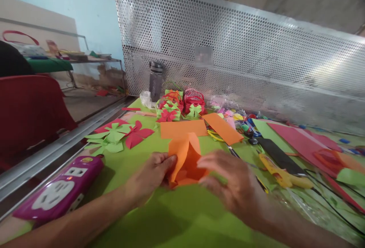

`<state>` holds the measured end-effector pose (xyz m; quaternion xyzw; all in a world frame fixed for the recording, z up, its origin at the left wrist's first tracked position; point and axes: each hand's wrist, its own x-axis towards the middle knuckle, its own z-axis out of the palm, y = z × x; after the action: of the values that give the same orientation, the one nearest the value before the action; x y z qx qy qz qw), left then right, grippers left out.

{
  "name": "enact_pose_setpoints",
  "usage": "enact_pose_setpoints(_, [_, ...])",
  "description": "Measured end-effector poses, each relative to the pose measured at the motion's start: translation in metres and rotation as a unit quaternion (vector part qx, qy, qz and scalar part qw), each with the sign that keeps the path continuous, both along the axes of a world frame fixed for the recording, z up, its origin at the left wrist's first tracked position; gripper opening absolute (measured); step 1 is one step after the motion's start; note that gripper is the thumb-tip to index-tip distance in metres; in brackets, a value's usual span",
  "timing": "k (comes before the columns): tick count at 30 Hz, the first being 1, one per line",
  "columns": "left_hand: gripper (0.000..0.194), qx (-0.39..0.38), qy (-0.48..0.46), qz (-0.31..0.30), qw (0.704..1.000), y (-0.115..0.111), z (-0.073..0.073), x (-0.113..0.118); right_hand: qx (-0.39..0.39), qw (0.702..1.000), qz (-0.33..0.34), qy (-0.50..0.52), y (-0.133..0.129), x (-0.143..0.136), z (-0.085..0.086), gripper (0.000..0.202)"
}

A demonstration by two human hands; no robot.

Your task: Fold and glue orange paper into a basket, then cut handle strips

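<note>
Near the middle of the green tabletop, a folded orange paper piece (185, 160) is raised off the surface, its curved flaps standing up around a hollow centre. My left hand (155, 172) pinches its left side between thumb and fingers. At its right edge is my right hand (230, 183), slightly blurred, with fingers and thumb apart and the fingertips by the paper. Behind the piece lie a flat orange strip (182, 128) and a second orange strip (224, 128), set at an angle. Red and green paper petal shapes (114, 134) lie to the left.
A purple power strip (61, 189) is at left. Scissors (235, 152), a yellow glue gun (282, 174), a black phone-like object (281, 157) and coloured sheets (299, 141) lie at right. Small decorated baskets (194, 101) and a bottle (156, 81) stand before a perforated metal panel (228, 43).
</note>
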<state>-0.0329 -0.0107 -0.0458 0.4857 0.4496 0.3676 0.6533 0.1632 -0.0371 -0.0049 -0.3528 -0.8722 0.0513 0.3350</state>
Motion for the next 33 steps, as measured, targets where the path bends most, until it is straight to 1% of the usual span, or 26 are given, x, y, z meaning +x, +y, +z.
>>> enact_pose_setpoints(2, [0.042, 0.007, -0.006, 0.009, 1.000, -0.001, -0.001, 0.001, 0.008, 0.997, 0.028, -0.069, -0.006, -0.009, -0.007, 0.020])
enact_pose_setpoints(5, [0.042, 0.003, -0.030, 0.013, 0.999, -0.002, -0.003, 0.003, -0.011, 0.989, 0.001, -0.144, -0.007, -0.019, -0.019, 0.015])
enact_pose_setpoints(8, [0.040, -0.005, -0.044, 0.005, 0.999, -0.003, -0.006, 0.004, -0.027, 0.983, -0.024, -0.182, -0.004, -0.025, -0.027, 0.012])
enact_pose_setpoints(11, [0.039, -0.019, -0.055, -0.008, 0.998, -0.004, -0.008, 0.003, -0.056, 0.981, -0.010, -0.184, 0.001, -0.028, -0.029, 0.012])
enact_pose_setpoints(14, [0.038, -0.037, -0.068, -0.014, 0.997, -0.006, -0.006, 0.003, -0.137, 0.978, 0.013, -0.156, 0.004, -0.032, -0.027, 0.013])
enact_pose_setpoints(16, [0.038, -0.045, -0.074, -0.009, 0.996, -0.006, -0.005, 0.003, -0.191, 0.972, 0.015, -0.136, 0.006, -0.033, -0.025, 0.013])
enact_pose_setpoints(18, [0.038, -0.049, -0.077, 0.003, 0.996, -0.005, -0.005, 0.004, -0.215, 0.969, 0.016, -0.122, 0.007, -0.035, -0.025, 0.010])
enact_pose_setpoints(22, [0.037, -0.056, -0.078, 0.024, 0.995, -0.005, -0.006, 0.005, -0.216, 0.965, 0.018, -0.146, 0.010, -0.037, -0.026, 0.007])
enact_pose_setpoints(28, [0.030, -0.084, -0.088, 0.027, 0.992, -0.006, -0.006, 0.006, -0.216, 0.956, 0.011, -0.196, 0.011, -0.039, -0.027, 0.011])
enact_pose_setpoints(33, [0.025, -0.110, -0.111, 0.028, 0.987, -0.005, -0.004, 0.005, -0.198, 0.963, 0.015, -0.183, 0.012, -0.035, -0.033, 0.008])
